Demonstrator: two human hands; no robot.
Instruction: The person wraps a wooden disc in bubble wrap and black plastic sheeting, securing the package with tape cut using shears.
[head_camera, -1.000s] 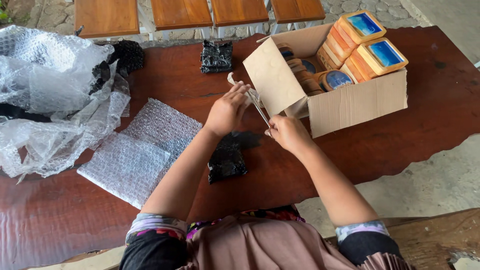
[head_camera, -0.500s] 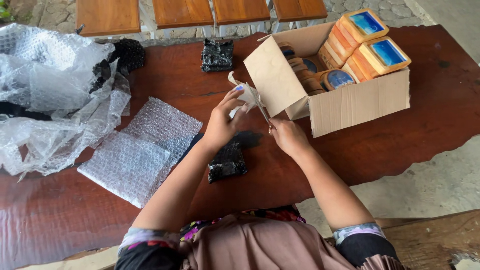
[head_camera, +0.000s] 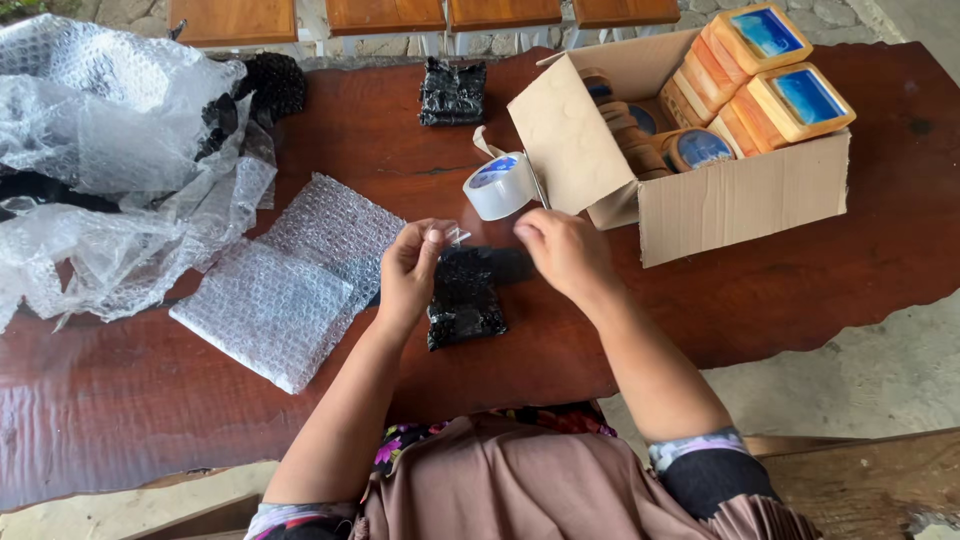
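Glossy reddish wooden table (head_camera: 850, 270), matt brown cardboard box (head_camera: 740, 205), clear bubble wrap (head_camera: 290, 290), shiny tape roll (head_camera: 500, 185), glossy black wrapped bundle (head_camera: 465, 300).

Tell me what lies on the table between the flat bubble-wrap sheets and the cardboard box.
In the head view, between the bubble-wrap sheets and the cardboard box lie a black wrapped bundle under both hands, and a roll of clear tape nearer the box.

One tape roll (head_camera: 497, 186), one cardboard box (head_camera: 740, 200), two black wrapped bundles (head_camera: 465, 295), two bubble-wrap sheets (head_camera: 270, 310)
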